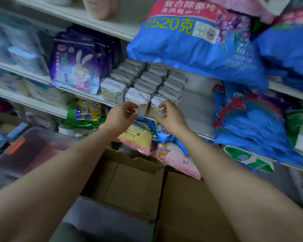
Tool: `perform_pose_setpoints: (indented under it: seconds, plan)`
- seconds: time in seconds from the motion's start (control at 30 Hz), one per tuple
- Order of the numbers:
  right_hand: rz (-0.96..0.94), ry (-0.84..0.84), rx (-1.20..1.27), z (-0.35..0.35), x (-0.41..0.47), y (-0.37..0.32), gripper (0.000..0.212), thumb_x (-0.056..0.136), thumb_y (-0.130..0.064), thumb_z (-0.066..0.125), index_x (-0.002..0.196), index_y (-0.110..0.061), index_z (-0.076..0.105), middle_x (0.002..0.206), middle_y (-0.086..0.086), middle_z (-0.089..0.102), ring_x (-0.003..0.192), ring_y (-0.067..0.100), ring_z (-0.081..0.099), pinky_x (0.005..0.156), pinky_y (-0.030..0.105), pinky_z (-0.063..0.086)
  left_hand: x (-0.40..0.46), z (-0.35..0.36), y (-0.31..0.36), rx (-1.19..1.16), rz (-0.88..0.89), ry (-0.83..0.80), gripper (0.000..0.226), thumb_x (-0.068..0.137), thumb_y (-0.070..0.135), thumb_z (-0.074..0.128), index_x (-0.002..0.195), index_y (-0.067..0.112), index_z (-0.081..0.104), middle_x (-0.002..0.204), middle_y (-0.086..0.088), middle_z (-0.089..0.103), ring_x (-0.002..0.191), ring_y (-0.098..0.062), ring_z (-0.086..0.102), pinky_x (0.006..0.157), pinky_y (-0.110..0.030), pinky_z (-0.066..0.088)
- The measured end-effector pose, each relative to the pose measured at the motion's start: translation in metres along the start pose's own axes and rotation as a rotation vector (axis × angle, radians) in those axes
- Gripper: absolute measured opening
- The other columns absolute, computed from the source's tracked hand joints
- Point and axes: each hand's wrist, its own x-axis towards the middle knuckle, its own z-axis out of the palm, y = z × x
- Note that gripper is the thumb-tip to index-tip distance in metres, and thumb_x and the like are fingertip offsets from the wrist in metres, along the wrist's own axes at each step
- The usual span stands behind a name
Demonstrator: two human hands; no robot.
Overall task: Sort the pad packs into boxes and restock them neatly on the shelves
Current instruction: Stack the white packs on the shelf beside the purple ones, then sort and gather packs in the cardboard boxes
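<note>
Front pad pack at shelf edge is apparently pinched by left hand; right hand is loosely curled, empty. Neighbouring packs may be toppled off the edge.

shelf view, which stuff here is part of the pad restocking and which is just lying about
Job:
white pad packs in rows on the shelf
left hand and right hand at the front packs
cardboard boxes below

Lying about:
blue bag marked 520
purple bunny packs
pink bags
clear bin
</note>
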Motion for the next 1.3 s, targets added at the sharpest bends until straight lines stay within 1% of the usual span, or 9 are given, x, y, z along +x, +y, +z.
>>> perform_pose_setpoints:
  seconds: [0.23, 0.43, 0.53, 0.67, 0.77, 0.83, 0.97, 1.1, 1.3]
  plan:
    - [-0.194, -0.136, -0.069, 0.068, 0.015, -0.114, 0.030, 0.087, -0.024, 0.071, 0.111, -0.019, 0.054, 0.110, 0.001, 0.056, 0.100, 0.020, 0.056, 0.087, 0.037, 0.048, -0.021, -0.105, -0.079, 0.088, -0.042, 0.164, 0.028, 0.080, 0.018, 0.074, 0.108, 0.015, 0.069, 0.097, -0.002, 0.069, 0.086, -0.020, 0.067, 0.079, -0.033, 0.052]
    - [-0.241, -0.203, -0.013, 0.175, 0.032, -0.243, 0.034, 0.081, -0.021, 0.076, 0.110, -0.016, 0.061, 0.105, 0.002, 0.063, 0.096, 0.020, 0.060, 0.085, 0.036, 0.048, -0.045, -0.245, -0.177, 0.132, -0.213, 0.174, 0.029, 0.081, 0.018, 0.073, 0.109, 0.018, 0.067, 0.100, -0.002, 0.070, 0.088, -0.020, 0.068, 0.083, -0.036, 0.053]
    - [-0.281, -0.288, -0.002, 0.229, 0.037, -0.300, 0.035, 0.080, -0.022, 0.076, 0.110, -0.017, 0.060, 0.105, 0.007, 0.063, 0.096, 0.024, 0.060, 0.086, 0.041, 0.049, -0.058, -0.308, -0.217, 0.163, -0.287, 0.198, 0.029, 0.083, 0.016, 0.072, 0.111, 0.013, 0.068, 0.104, -0.006, 0.069, 0.091, -0.023, 0.067, 0.078, -0.026, 0.048]
    - [-0.335, -0.392, 0.022, 0.288, 0.052, -0.361, 0.036, 0.081, -0.021, 0.075, 0.113, -0.014, 0.060, 0.109, 0.008, 0.061, 0.100, 0.025, 0.060, 0.086, 0.034, 0.045, -0.074, -0.367, -0.269, 0.182, -0.414, 0.267, 0.028, 0.086, 0.030, 0.071, 0.111, 0.019, 0.067, 0.103, 0.002, 0.067, 0.093, -0.015, 0.064, 0.075, -0.025, 0.044]
    - [-0.364, -0.439, 0.047, 0.331, 0.066, -0.397, 0.034, 0.081, -0.020, 0.074, 0.112, -0.014, 0.062, 0.106, 0.006, 0.061, 0.096, 0.023, 0.059, 0.083, 0.032, 0.043, -0.085, -0.397, -0.312, 0.164, -0.486, 0.291, 0.037, 0.080, 0.039, 0.068, 0.110, 0.018, 0.068, 0.103, -0.002, 0.067, 0.095, -0.020, 0.063, 0.081, -0.031, 0.048]
    - [-0.377, -0.475, 0.056, 0.361, 0.076, -0.416, 0.033, 0.080, -0.017, 0.073, 0.111, -0.013, 0.062, 0.104, 0.005, 0.060, 0.097, 0.024, 0.059, 0.080, 0.030, 0.042, -0.088, -0.413, -0.342, 0.180, -0.540, 0.290, 0.034, 0.080, 0.029, 0.070, 0.111, 0.015, 0.068, 0.107, -0.009, 0.067, 0.099, -0.027, 0.064, 0.084, -0.038, 0.051]
    - [-0.373, -0.577, 0.041, 0.427, 0.102, -0.444, 0.040, 0.078, -0.017, 0.075, 0.115, -0.014, 0.060, 0.114, 0.007, 0.060, 0.108, 0.026, 0.057, 0.091, 0.034, 0.045, -0.083, -0.439, -0.404, 0.212, -0.624, 0.274, 0.039, 0.081, 0.015, 0.074, 0.119, 0.011, 0.064, 0.114, -0.012, 0.064, 0.103, -0.029, 0.061, 0.086, -0.034, 0.045]
    - [-0.379, -0.679, 0.029, 0.496, 0.136, -0.464, 0.047, 0.081, -0.016, 0.073, 0.124, -0.019, 0.055, 0.127, 0.006, 0.056, 0.119, 0.024, 0.051, 0.094, 0.032, 0.041, -0.069, -0.452, -0.469, 0.215, -0.694, 0.249, 0.046, 0.084, 0.018, 0.072, 0.128, 0.018, 0.058, 0.123, -0.006, 0.059, 0.110, -0.023, 0.056, 0.087, -0.029, 0.041]
    - [-0.341, -0.752, -0.064, 0.603, 0.177, -0.472, 0.055, 0.084, -0.012, 0.069, 0.135, -0.022, 0.050, 0.135, 0.007, 0.051, 0.123, 0.025, 0.048, 0.096, 0.034, 0.040, -0.044, -0.452, -0.575, 0.189, -0.804, 0.175, 0.056, 0.086, 0.022, 0.071, 0.138, 0.022, 0.049, 0.136, -0.005, 0.051, 0.123, -0.023, 0.049, 0.097, -0.033, 0.040]
